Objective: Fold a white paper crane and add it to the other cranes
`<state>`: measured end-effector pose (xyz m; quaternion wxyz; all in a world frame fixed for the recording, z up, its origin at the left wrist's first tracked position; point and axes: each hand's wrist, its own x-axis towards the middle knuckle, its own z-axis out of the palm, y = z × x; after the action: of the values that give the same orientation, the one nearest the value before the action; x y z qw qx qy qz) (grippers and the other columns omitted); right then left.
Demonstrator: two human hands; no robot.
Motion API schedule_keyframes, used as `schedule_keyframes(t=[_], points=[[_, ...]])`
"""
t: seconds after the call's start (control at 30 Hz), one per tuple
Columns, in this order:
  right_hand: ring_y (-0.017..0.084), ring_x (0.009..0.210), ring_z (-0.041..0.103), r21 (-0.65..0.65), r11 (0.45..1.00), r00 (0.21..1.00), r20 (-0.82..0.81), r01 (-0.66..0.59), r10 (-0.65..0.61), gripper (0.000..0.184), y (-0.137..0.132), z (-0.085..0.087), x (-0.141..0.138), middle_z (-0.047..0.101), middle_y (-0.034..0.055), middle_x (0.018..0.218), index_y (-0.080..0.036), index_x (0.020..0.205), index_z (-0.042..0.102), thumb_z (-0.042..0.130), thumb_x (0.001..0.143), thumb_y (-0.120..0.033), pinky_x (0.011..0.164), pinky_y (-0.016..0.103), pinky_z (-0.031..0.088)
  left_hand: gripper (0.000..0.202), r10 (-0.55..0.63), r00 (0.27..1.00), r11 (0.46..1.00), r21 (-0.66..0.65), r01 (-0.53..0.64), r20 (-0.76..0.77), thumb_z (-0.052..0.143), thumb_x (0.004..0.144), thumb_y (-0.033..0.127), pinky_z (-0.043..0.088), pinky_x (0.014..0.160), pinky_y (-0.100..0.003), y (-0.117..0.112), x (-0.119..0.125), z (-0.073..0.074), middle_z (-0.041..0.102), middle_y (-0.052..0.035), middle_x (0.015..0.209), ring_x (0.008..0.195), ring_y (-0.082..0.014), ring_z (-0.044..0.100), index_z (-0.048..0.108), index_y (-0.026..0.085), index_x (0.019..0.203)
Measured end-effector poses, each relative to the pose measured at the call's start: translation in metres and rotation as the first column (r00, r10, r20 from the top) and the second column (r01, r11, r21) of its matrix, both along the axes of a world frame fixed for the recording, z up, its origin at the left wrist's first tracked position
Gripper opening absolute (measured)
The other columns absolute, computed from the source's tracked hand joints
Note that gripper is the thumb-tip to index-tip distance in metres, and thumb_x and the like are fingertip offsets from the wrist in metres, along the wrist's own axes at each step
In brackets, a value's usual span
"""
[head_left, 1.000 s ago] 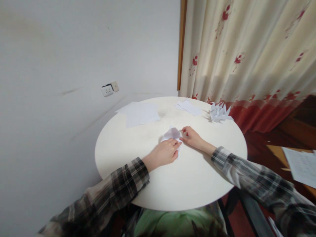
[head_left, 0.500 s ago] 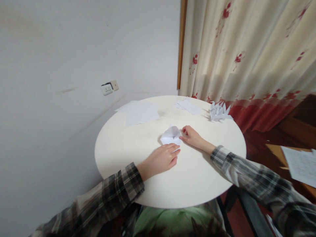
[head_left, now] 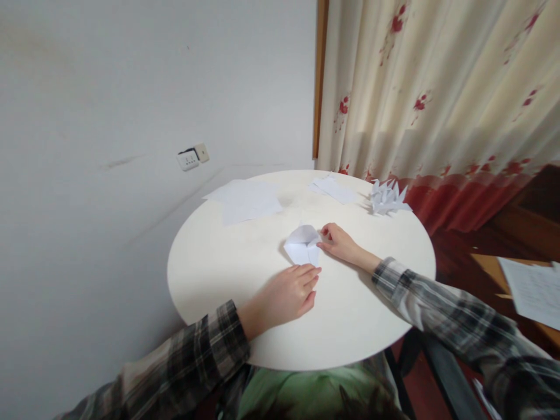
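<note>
The wall [head_left: 109,87] stands beyond and to the left of the hands; the curtain [head_left: 437,70] hangs beyond them on the right. Under both hands spreads the round white surface [head_left: 341,338], its near edge between them and the person's body. Overlapping sheets [head_left: 251,201] lie flat on it, well beyond the left hand [head_left: 291,294]. Smaller slips [head_left: 335,189] lie straight out past the right hand [head_left: 341,242], and to the right of these, near the far edge, sits a cluster of folded shapes [head_left: 387,198] with upright points.

The folded paper [head_left: 300,254] lies just past the left hand's fingers and just left of the right hand's. Its longer axis seems to run outward from the left fingers, leaning a little left, with a raised flap at the far end. Both hands are close to it: the left at its near end, the right at its right edge.

The left hand lies palm down, fingers extended and together, gripping nothing visible; whether its fingers cover the paper's near tip, I cannot tell. The right hand rests on its side, fingers curled, thumb tip at the paper's edge; whether it pinches a fold is too small to tell.
</note>
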<state>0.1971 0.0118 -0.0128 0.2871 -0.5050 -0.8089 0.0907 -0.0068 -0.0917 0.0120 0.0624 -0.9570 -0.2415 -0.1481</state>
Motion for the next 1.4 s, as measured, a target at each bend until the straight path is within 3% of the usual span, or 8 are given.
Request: schedule_keyframes(t=[0.13,0.27,0.37,0.5,0.67,0.9,1.13,1.4], points=[[0.015,0.074,0.051,-0.006,1.000,1.000,-0.019,-0.001,0.001,0.030,0.000,0.001,0.000,0.056,0.0064,0.089,-0.013,0.095,0.050,0.062,0.074,-0.030,0.068,0.027,0.040,0.027,-0.006,1.000,1.000,-0.005,0.006,0.024,0.044,0.083,0.017,0.042,0.096,-0.036,-0.003,0.001,0.002,0.059,-0.0120,0.117,0.112,-0.0221,0.051,0.060,0.008,0.104],[0.015,0.075,0.050,-0.008,1.000,0.999,-0.046,-0.008,0.008,0.031,-0.002,-0.001,0.001,0.056,0.0063,0.089,-0.013,0.097,0.050,0.063,0.073,-0.029,0.068,0.027,0.040,0.018,0.013,0.991,1.000,0.003,-0.014,0.131,0.047,0.083,0.018,0.045,0.089,-0.036,0.004,0.001,0.018,0.065,-0.0055,0.103,0.100,-0.0206,0.057,0.064,0.016,0.078],[0.015,0.076,0.050,-0.007,1.000,0.997,-0.074,-0.018,0.018,0.031,-0.004,-0.003,0.001,0.056,0.0059,0.089,-0.014,0.098,0.051,0.064,0.073,-0.028,0.069,0.028,0.040,0.012,0.146,0.928,0.986,0.030,-0.167,0.344,0.050,0.084,0.020,0.044,0.090,-0.037,0.026,0.000,0.037,0.063,-0.0069,0.105,0.102,-0.0206,0.055,0.061,0.016,0.086],[0.016,0.077,0.050,-0.023,0.999,0.995,-0.093,-0.028,0.026,0.031,-0.005,-0.002,0.002,0.056,0.0059,0.089,-0.015,0.098,0.052,0.064,0.073,-0.026,0.069,0.028,0.040,0.072,0.313,0.845,0.949,-0.107,-0.297,0.432,0.073,0.063,0.036,0.037,0.098,-0.043,0.059,0.002,0.049,0.046,-0.0149,0.129,0.120,-0.0281,0.043,0.040,0.015,0.124],[0.015,0.076,0.049,0.002,0.997,0.993,-0.088,-0.075,0.074,0.026,-0.013,-0.006,0.000,0.057,0.0053,0.087,-0.015,0.097,0.053,0.062,0.074,-0.023,0.069,0.028,0.040,0.082,0.365,0.874,0.885,-0.412,-0.219,0.320,0.076,0.059,0.033,0.044,0.089,-0.036,0.071,0.014,0.039,0.060,-0.0088,0.116,0.105,-0.0252,0.057,0.036,0.022,0.129],[0.014,0.073,0.048,0.010,0.992,0.989,-0.070,-0.127,0.128,0.020,-0.022,-0.007,-0.004,0.055,0.0037,0.083,-0.015,0.094,0.054,0.060,0.076,-0.022,0.067,0.026,0.038,0.023,0.358,0.825,0.853,-0.513,-0.098,0.437,0.069,0.068,0.029,0.045,0.079,-0.028,0.080,0.019,0.030,0.069,-0.0029,0.089,0.084,-0.0194,0.063,0.066,0.018,0.088],[0.013,0.068,0.047,-0.036,0.984,0.981,-0.095,-0.172,0.168,0.015,-0.028,-0.002,-0.005,0.053,0.0017,0.078,-0.016,0.087,0.054,0.061,0.074,-0.020,0.066,0.026,0.038,0.022,0.488,0.705,0.770,-0.635,-0.070,0.514,0.066,0.069,0.025,0.046,0.074,-0.028,0.089,0.017,0.019,0.068,-0.0043,0.086,0.080,-0.0187,0.062,0.064,0.015,0.089],[0.014,0.070,0.049,-0.050,0.974,0.972,-0.093,-0.220,0.214,0.012,-0.026,-0.001,-0.004,0.054,0.0024,0.077,-0.016,0.086,0.058,0.061,0.075,-0.019,0.067,0.027,0.039,0.026,0.533,0.667,0.711,-0.703,-0.020,0.520,0.063,0.072,0.026,0.047,0.072,-0.029,0.095,0.019,0.013,0.067,-0.0060,0.087,0.079,-0.0185,0.062,0.059,0.013,0.095]])
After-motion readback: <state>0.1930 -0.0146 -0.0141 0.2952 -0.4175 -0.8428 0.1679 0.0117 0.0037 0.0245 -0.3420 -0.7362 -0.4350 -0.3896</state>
